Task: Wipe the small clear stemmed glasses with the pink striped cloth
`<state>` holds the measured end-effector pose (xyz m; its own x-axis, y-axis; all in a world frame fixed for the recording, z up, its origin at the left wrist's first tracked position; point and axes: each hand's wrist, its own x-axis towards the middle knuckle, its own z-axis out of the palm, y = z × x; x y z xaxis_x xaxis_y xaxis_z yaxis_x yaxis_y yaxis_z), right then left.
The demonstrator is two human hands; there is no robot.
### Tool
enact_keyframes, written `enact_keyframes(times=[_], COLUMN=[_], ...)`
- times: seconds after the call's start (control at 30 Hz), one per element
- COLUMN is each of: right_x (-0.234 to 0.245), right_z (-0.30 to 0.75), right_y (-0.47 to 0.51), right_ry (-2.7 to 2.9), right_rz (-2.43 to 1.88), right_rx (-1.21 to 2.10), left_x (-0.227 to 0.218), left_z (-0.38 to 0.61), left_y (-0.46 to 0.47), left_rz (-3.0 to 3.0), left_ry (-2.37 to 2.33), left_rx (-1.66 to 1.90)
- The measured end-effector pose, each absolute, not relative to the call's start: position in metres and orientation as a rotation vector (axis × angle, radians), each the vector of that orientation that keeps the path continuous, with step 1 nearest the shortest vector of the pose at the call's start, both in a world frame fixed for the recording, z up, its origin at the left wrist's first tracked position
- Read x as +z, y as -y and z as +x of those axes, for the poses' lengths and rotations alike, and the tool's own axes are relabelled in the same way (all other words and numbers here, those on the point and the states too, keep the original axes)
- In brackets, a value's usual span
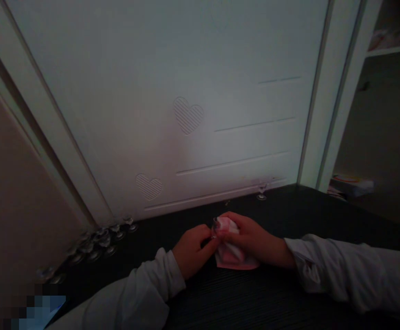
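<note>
A small clear glass (215,227) is held between both hands above the dark tabletop. Fingers of my left hand (193,250) are closed on its left side, and the lower part of the glass is hidden by them. My right hand (255,243) is wrapped round a pink and white cloth (234,260), bunched up against the right side of the glass. One edge of the cloth hangs down to the table. Behind my right hand, a small stemmed glass (261,191) stands upright by the white panel.
Several small stemmed glasses (93,243) stand close together along the left wall. The black table (193,302) ends at a white panel (220,151) with carved hearts. A blue item (48,308) lies at the lower left, partly blurred. Shelves with papers (353,184) are at the right.
</note>
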<state>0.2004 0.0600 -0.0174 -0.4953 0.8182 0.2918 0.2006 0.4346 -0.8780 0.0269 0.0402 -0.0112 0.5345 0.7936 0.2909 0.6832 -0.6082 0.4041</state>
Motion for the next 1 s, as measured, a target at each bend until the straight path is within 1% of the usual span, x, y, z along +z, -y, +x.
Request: enact_keyframes(times=[0.13,0.27,0.37,0.63,0.87,1.0], right_x=[-0.021,-0.021,-0.016,-0.009,-0.013,-0.015], right_z=[0.202,0.203,0.203,0.201,0.203,0.205], right_y=[-0.063,-0.065,-0.062,-0.059,-0.06,-0.061], right_ry=[1.911,1.837,1.812,1.551,1.581,1.671], right_rz=[-0.871,-0.893,-0.893,-0.902,-0.928,-0.882], right_rx=[1.044,1.041,1.072,1.122,0.941,0.693], left_x=[-0.009,-0.007,-0.008,-0.008,-0.008,-0.01], left_z=[0.027,0.027,0.027,0.025,0.027,0.028], left_y=[-0.039,-0.04,-0.042,-0.043,-0.043,-0.044], left_rz=[2.446,2.201,2.079,2.073,2.15,2.187], left_ry=[-1.235,-1.139,-1.153,-1.293,-1.336,-1.395], left_rx=[0.707,0.778,0.808,0.797,0.744,0.709])
